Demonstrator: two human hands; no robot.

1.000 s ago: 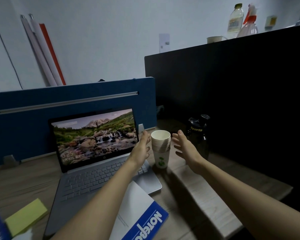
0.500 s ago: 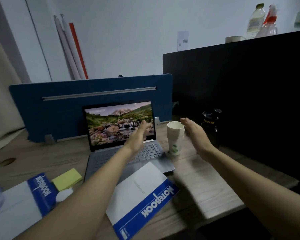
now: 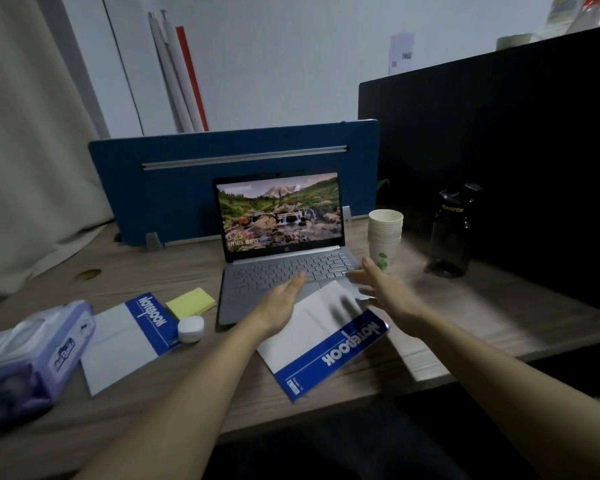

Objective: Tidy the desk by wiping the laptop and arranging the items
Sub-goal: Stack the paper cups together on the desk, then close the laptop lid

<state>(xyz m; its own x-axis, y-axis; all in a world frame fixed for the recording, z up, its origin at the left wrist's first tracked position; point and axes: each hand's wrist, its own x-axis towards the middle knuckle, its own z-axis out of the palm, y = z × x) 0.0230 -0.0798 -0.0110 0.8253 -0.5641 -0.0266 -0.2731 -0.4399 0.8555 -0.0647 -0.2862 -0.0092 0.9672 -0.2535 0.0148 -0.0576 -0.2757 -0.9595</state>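
An open silver laptop (image 3: 284,237) with a lit landscape screen stands mid-desk. A white and blue notebook (image 3: 326,348) lies on its front right corner. My left hand (image 3: 281,303) hovers open over the palm rest. My right hand (image 3: 381,289), blurred with fingers spread, hangs over the notebook's far edge, holding nothing. A stack of paper cups (image 3: 384,237) stands right of the laptop. A second notebook (image 3: 129,337), yellow sticky notes (image 3: 191,302), a small white round case (image 3: 191,328) and a purple wipes pack (image 3: 28,358) lie to the left.
A dark bottle (image 3: 452,233) stands at the right by a black partition (image 3: 499,150). A blue divider (image 3: 232,178) runs behind the laptop. A beige curtain (image 3: 32,133) hangs at the left. The wooden desk (image 3: 499,317) ends at a near edge on the right.
Both hands have pulled back from either side of the paper cups toward the laptop's front and the notebook. The view has drawn back and left, showing the wipes pack and second notebook.
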